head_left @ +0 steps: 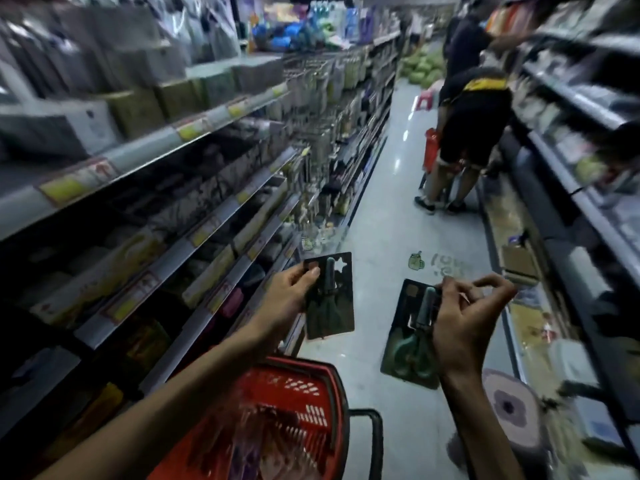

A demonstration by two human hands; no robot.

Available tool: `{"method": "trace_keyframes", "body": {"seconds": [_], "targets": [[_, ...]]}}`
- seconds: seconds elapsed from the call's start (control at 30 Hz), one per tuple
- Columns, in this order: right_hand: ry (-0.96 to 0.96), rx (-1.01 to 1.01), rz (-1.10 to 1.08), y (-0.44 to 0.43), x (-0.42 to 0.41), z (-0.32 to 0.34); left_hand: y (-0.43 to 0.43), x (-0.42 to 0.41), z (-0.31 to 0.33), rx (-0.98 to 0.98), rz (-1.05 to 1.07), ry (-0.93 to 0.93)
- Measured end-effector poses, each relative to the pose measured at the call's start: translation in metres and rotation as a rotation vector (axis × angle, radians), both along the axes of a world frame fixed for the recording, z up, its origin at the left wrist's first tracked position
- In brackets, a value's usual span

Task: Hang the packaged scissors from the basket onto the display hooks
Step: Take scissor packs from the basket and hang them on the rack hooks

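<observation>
Head view, shop aisle, much motion blur at the edges. Left hand (289, 296) is raised in front of the lower left shelving (194, 237); its grip is clamped on the left scissors pack (330, 306), thumb on the face of the dark card near its upper left corner, the other fingers behind it. The card stands nearly upright, and we note a star-shaped cutout near its top. Right hand (464, 323) is out over the floor (388, 216), fingers curled, its grip closed on the right edge of the right scissors pack (410, 337), which tilts with its top leaning right; the green handles sit at the low end of the card. The two packs are near each other but apart. Below the left forearm is the red basket (304, 389), black handle toward the right, with more clear-wrapped goods inside that are too blurred for us to tell. Further down the left side, carded goods (322, 84) hang in rows. A green mug sticker (415, 260) lies on the floor just above the right pack. A person in black (474, 109) bends toward the right shelving (571, 98) well down the aisle.
</observation>
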State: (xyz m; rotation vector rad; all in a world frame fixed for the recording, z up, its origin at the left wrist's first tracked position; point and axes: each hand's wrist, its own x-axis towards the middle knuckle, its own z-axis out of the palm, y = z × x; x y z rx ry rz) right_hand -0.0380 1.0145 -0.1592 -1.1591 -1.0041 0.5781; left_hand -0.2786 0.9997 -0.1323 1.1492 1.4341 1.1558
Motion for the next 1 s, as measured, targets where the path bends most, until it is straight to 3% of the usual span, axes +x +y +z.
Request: {"method": "trace_keyframes", "body": {"seconds": [0.13,0.27,0.37,0.53,0.73,1.0], "targets": [[-0.048,-0.07,-0.114,-0.003,0.042,0.007,0.013,0.029,0.036,0.056,-0.052,0.008],[0.204,-0.202,-0.09,-0.003,0.065,0.002,0.023,0.065,0.051,0.074,-0.132,0.039],[0.253,-0.282,-0.001,-0.006,0.087,0.001,0.025,0.092,0.052,0.077,-0.203,0.048],[0.075,-0.253,-0.054,-0.027,0.128,-0.003,0.024,0.13,0.059,0.058,-0.373,0.07],[-0.011,-0.179,-0.215,-0.051,0.169,0.014,0.032,0.182,0.083,0.138,-0.495,0.111],[-0.347,-0.167,-0.604,-0.109,0.202,0.046,0.015,0.238,0.089,0.061,-0.699,0.042]]}}
